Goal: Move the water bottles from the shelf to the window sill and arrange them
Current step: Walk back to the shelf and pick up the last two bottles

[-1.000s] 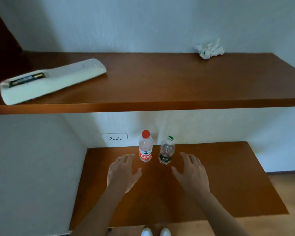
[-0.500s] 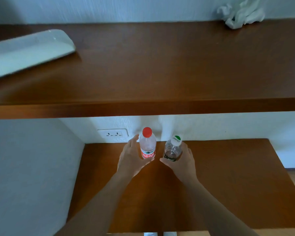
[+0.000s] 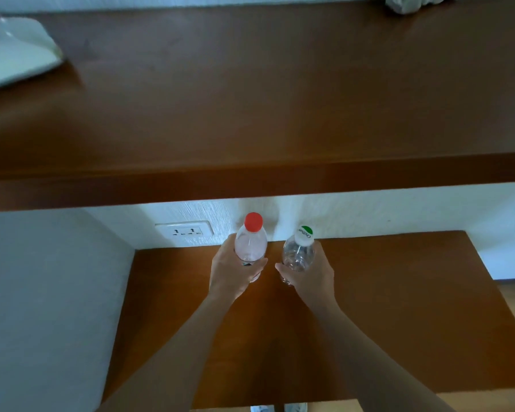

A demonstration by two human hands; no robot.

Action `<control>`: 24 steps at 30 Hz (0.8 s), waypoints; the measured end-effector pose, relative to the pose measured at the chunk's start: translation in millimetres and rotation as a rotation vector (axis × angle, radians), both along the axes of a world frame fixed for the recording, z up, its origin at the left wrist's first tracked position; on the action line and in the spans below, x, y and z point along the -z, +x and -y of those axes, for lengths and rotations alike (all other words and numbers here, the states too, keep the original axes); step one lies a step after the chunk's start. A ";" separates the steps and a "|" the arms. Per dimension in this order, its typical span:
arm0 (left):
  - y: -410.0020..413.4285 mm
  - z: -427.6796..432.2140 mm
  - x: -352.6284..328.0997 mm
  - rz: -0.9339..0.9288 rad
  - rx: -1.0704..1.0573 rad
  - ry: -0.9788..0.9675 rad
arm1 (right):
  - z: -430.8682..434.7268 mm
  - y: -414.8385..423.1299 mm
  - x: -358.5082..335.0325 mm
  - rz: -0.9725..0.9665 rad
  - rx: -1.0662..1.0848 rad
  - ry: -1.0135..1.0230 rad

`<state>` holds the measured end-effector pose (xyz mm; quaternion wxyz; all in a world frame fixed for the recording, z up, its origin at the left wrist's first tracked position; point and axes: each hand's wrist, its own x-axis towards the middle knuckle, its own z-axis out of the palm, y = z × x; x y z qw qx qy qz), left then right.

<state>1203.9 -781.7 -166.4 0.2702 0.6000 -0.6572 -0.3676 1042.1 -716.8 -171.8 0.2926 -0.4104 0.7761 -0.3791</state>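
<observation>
Two clear plastic water bottles stand side by side at the back of the lower wooden shelf (image 3: 384,307). My left hand (image 3: 232,272) is wrapped around the body of the red-capped bottle (image 3: 251,242). My right hand (image 3: 312,278) is wrapped around the green-and-white-capped bottle (image 3: 300,251). Both bottles are upright, and my fingers hide their lower halves. Whether their bases still touch the shelf cannot be told.
An upper wooden shelf (image 3: 250,114) overhangs the bottles; on it lie a white remote (image 3: 15,52) at the left and crumpled white paper (image 3: 411,3) at the far right. A wall socket (image 3: 185,231) sits left of the bottles. White walls close the left and back.
Both hands moved forward from open above the shelf and closed around the bottles. The view has moved closer and lower.
</observation>
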 end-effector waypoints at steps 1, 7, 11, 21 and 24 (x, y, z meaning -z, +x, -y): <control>1.2 -2.6 -3.5 -0.008 0.000 0.001 | -2.3 0.6 -5.5 0.004 0.000 -0.016; 1.8 -22.0 -32.3 -0.067 0.002 0.086 | -14.7 3.7 -48.4 0.015 -0.035 -0.101; 3.9 -33.6 -62.6 -0.179 -0.045 0.098 | -19.7 7.9 -81.6 0.047 -0.060 -0.210; 36.9 -56.9 -105.7 -0.233 -0.163 0.028 | -33.9 29.5 -116.7 0.150 -0.089 -0.282; 53.5 -66.6 -115.6 -0.253 -0.232 0.006 | -29.9 45.6 -121.2 0.176 -0.126 -0.303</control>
